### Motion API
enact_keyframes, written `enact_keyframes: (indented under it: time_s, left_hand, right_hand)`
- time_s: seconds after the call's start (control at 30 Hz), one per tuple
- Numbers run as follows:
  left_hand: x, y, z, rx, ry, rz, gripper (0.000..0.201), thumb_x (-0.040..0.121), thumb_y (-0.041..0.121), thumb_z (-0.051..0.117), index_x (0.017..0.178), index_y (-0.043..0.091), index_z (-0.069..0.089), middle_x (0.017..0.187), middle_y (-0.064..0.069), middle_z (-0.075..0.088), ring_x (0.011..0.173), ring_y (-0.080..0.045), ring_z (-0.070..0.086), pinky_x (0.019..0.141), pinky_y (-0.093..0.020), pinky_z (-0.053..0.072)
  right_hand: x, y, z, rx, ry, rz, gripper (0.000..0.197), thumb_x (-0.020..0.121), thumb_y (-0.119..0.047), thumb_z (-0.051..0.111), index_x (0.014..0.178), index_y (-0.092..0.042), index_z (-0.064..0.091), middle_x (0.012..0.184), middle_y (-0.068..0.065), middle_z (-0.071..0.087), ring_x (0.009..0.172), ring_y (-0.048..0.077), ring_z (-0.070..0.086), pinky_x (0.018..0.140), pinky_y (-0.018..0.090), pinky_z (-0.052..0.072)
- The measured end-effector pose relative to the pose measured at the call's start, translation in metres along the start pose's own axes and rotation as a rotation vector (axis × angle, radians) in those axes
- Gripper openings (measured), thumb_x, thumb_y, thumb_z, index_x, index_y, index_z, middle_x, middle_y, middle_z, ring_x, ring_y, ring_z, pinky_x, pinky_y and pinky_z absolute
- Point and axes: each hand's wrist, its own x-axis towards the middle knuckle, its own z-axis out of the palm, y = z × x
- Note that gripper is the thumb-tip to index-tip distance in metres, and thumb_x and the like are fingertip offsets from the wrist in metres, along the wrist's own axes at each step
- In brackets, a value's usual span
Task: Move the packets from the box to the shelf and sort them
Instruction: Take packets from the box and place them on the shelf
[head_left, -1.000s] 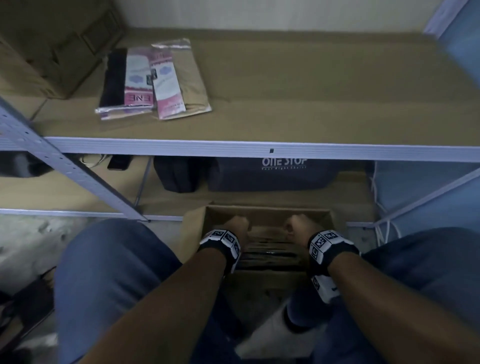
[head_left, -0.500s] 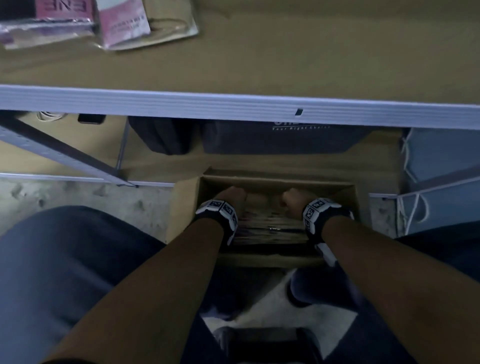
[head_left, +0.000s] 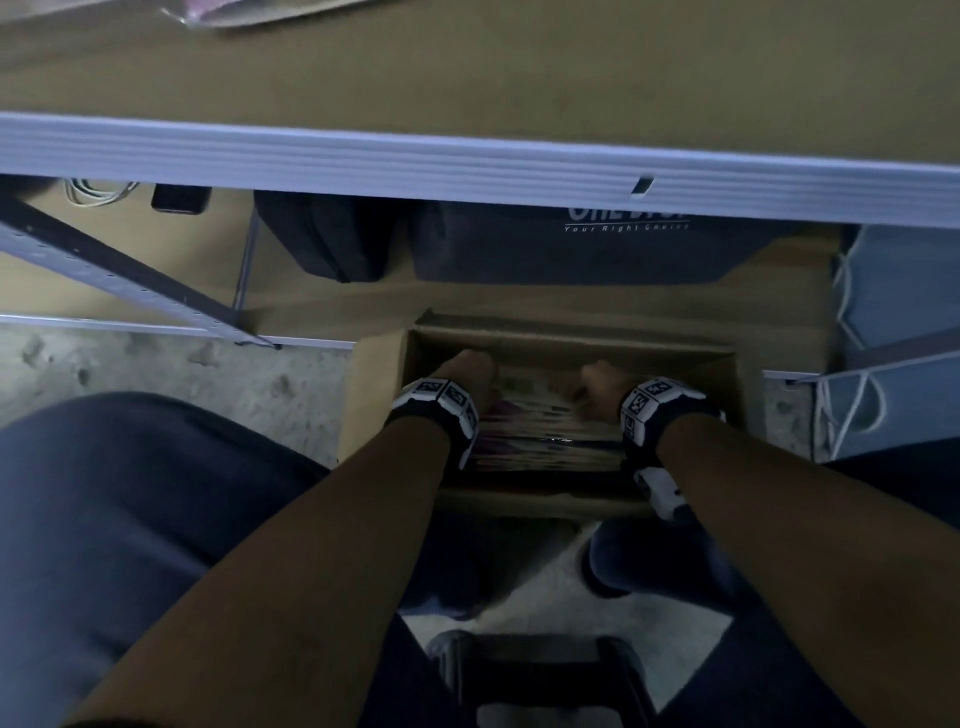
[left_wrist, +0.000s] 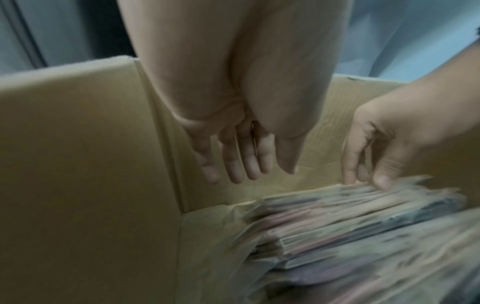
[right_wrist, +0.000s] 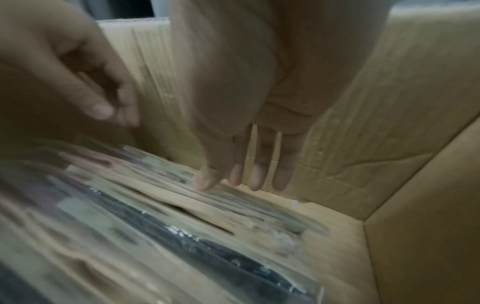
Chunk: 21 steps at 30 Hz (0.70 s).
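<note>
Box (head_left: 382, 374), 12 o'clock of knees: packets (head_left: 545, 436) stacked on edge. Left hand (left_wrist: 233, 148) fingers straight, empty; right hand (right_wrist: 249, 160) fingers extended, thumb touching packet tops.

A stockroom: metal shelving (head_left: 467, 161), a packet-filled cardboard box (head_left: 374, 384), bare concrete floor (head_left: 156, 364).

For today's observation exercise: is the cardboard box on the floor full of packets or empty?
Not empty. The cardboard box holds a row of packets standing on edge, with both hands reaching in; a gap of bare cardboard shows beside them.
</note>
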Motion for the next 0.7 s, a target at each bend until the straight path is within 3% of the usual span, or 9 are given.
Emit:
enact_keyframes:
  time_s: [0.1,0.27,0.43,0.57,0.7]
  left_hand:
    - [-0.001,-0.003,-0.002,-0.021,-0.005,-0.010,0.023,0.092,0.023,0.056,0.105,0.005,0.061,0.113,-0.017,0.061,0.104,-0.036,0.059,0.085,-0.042,0.049]
    - [-0.003,-0.005,-0.003,-0.016,0.004,-0.011,0.031,0.091,0.031,0.058,0.111,0.008,0.059,0.116,-0.016,0.058,0.106,-0.035,0.057,0.088,-0.041,0.049]
    - [-0.004,0.000,-0.008,-0.008,0.026,-0.011,0.023,0.091,0.024,0.058,0.104,0.006,0.061,0.111,-0.016,0.062,0.100,-0.035,0.060,0.082,-0.040,0.051]
    - [-0.009,0.001,-0.011,-0.010,0.035,-0.034,0.025,0.091,0.019,0.054,0.112,0.006,0.062,0.116,-0.016,0.062,0.104,-0.035,0.060,0.086,-0.043,0.053]
    - [-0.017,0.000,-0.010,0.008,0.031,-0.041,0.037,0.093,0.015,0.050,0.130,0.007,0.049,0.133,-0.016,0.051,0.120,-0.033,0.052,0.097,-0.041,0.047]
  right_hand:
    - [0.000,0.003,0.001,-0.029,0.040,0.007,0.022,0.088,-0.013,0.056,0.104,-0.002,0.066,0.113,0.017,0.065,0.103,0.032,0.060,0.086,0.035,0.049]
    - [-0.013,-0.008,-0.006,-0.149,0.039,-0.007,0.024,0.087,-0.020,0.062,0.102,-0.002,0.066,0.107,0.017,0.065,0.098,0.035,0.062,0.079,0.036,0.049]
    - [-0.018,-0.012,-0.010,-0.297,0.105,0.009,0.022,0.093,-0.014,0.048,0.109,-0.010,0.063,0.115,0.013,0.062,0.104,0.033,0.062,0.078,0.037,0.048]
    - [-0.024,-0.018,-0.015,-0.362,0.114,0.035,0.023,0.093,-0.009,0.045,0.108,-0.010,0.062,0.114,0.013,0.063,0.105,0.032,0.061,0.079,0.037,0.047]
    - [-0.038,-0.016,-0.022,-0.374,0.129,0.062,0.024,0.092,-0.006,0.044,0.107,-0.008,0.062,0.114,0.014,0.062,0.104,0.032,0.060,0.076,0.036,0.044]
